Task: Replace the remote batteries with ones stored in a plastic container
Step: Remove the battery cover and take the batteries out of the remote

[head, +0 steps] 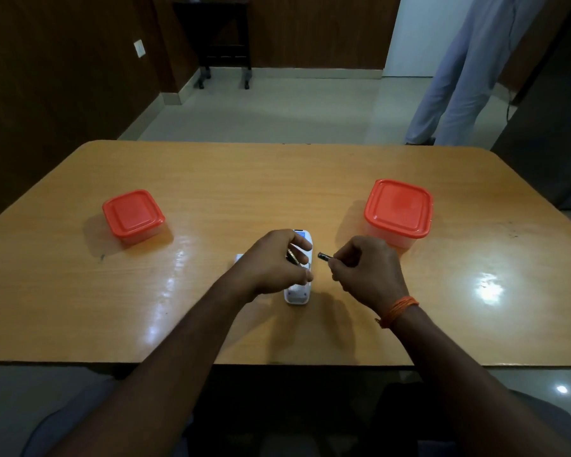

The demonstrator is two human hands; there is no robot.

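Note:
A white remote [298, 293] lies lengthwise in the middle of the wooden table [277, 179]. My left hand [271, 262] hovers over it and curls round a dark battery [292, 257]. Just to its right, my right hand [366, 272] pinches a second dark battery [323, 256] whose tip points left toward the remote. A small white piece [238, 257], perhaps the battery cover, peeks out behind my left hand. Two clear plastic containers with red lids stand shut: a small one [133, 214] on the left, a larger one [398, 209] on the right.
A person in light trousers [459, 87] stands beyond the table's far right corner. A dark wheeled stand [223, 37] is against the back wall. An orange thread band [398, 311] circles my right wrist.

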